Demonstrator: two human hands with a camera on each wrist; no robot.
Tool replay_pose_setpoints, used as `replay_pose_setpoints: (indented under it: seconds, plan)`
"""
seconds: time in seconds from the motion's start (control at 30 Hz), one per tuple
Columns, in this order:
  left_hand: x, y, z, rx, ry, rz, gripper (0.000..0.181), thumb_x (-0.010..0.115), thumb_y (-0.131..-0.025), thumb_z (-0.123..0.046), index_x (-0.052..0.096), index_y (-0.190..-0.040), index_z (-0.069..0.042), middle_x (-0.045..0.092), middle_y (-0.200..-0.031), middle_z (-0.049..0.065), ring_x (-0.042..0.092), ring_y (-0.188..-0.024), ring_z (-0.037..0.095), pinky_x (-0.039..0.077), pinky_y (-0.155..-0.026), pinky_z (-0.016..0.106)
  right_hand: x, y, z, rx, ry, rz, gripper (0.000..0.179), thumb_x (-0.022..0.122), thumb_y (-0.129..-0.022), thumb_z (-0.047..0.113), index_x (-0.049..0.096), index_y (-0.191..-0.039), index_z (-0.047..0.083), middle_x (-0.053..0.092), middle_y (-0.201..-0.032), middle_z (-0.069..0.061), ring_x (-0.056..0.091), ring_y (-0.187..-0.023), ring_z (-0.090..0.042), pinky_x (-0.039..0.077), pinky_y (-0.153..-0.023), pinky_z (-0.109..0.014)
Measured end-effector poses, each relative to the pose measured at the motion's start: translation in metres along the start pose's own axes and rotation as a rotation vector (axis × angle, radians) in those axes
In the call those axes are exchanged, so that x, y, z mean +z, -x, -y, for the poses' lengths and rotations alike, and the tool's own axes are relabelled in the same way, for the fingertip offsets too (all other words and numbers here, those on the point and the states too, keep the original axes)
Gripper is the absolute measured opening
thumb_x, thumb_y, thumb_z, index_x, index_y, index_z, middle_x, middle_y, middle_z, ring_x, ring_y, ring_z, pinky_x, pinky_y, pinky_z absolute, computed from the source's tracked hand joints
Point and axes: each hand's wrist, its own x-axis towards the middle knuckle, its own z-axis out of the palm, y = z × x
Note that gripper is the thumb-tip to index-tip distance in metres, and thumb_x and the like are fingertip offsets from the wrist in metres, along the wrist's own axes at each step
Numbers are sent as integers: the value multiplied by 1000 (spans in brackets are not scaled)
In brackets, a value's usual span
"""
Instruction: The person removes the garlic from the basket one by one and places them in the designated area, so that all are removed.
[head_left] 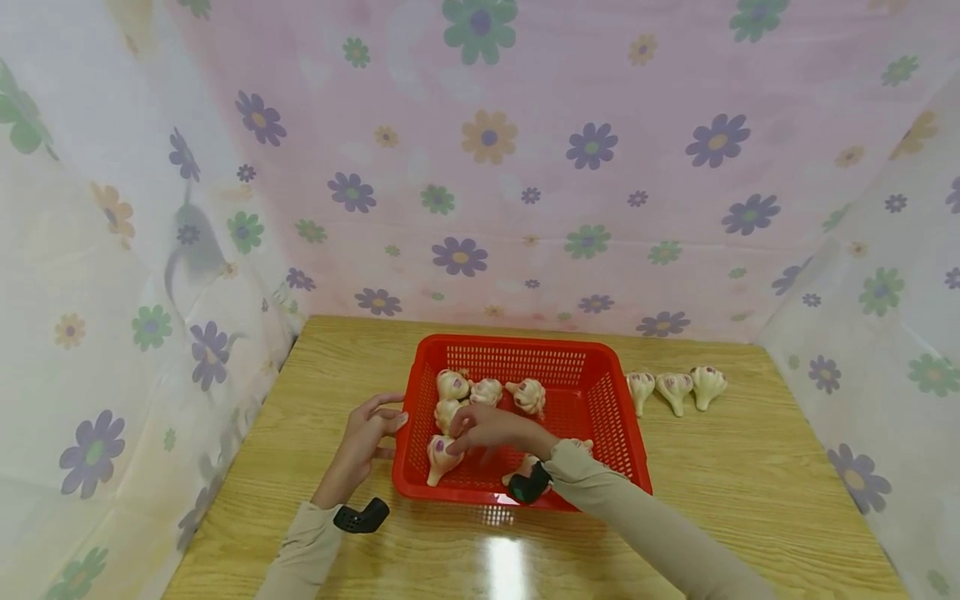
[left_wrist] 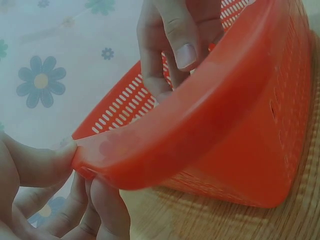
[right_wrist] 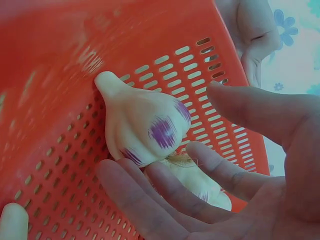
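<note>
My left hand (head_left: pixel 365 442) grips the left rim of a red plastic basket (left_wrist: pixel 210 107), thumb above and curled fingers beneath. Inside the basket is my right hand (head_left: pixel 498 427), its thumb spread apart from its fingers. Those fingertips lie right at the rounded base of a cream garlic bulb (right_wrist: pixel 142 122) with purple patches, in the basket's near left corner. Another garlic bulb (right_wrist: pixel 195 182) is partly hidden behind the fingers. In the head view, garlic bulbs (head_left: pixel 452 384) also sit along the basket's far left part, and others lie partly covered by my right wrist.
Three garlic bulbs (head_left: pixel 675 390) lie in a row on the wooden table (head_left: pixel 750 475), just right of the basket. A flowered cloth (head_left: pixel 540 208) hangs behind and on both sides of the table.
</note>
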Motion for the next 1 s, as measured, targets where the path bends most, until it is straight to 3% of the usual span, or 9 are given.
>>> replay_pose_setpoints:
  seconds: [0.2,0.37,0.57,1.0]
  plan:
    - [1,1,-2,10,-3,-2,39,63,-85,-8,59,-123,-11,64,-97,11,63,-75,23,55,-54,41,3,-2,5,26,-17,21,27,72,-83,19,59,-103,6,64,-92,-15,62,-88,-38,54,-71,-46]
    - [1,1,-2,8,-5,-3,38,64,-85,-8,60,-122,-12,64,-97,11,63,-75,23,55,-54,40,5,-5,7,45,3,14,26,73,-82,18,59,-101,6,61,-89,-9,63,-82,-38,54,-70,-50]
    - [1,2,-3,12,0,-1,39,64,-85,-8,59,-123,-11,64,-96,11,63,-76,22,55,-54,41,7,-8,9,47,33,8,25,73,-81,16,59,-99,5,57,-87,-7,61,-77,-32,55,-65,-46]
    - [2,3,-3,-10,-28,-10,40,64,-84,-10,59,-123,-12,65,-97,10,63,-76,22,55,-55,39,13,-11,13,78,38,-13,28,77,-76,12,60,-96,4,57,-87,-5,62,-80,-32,52,-75,-54]
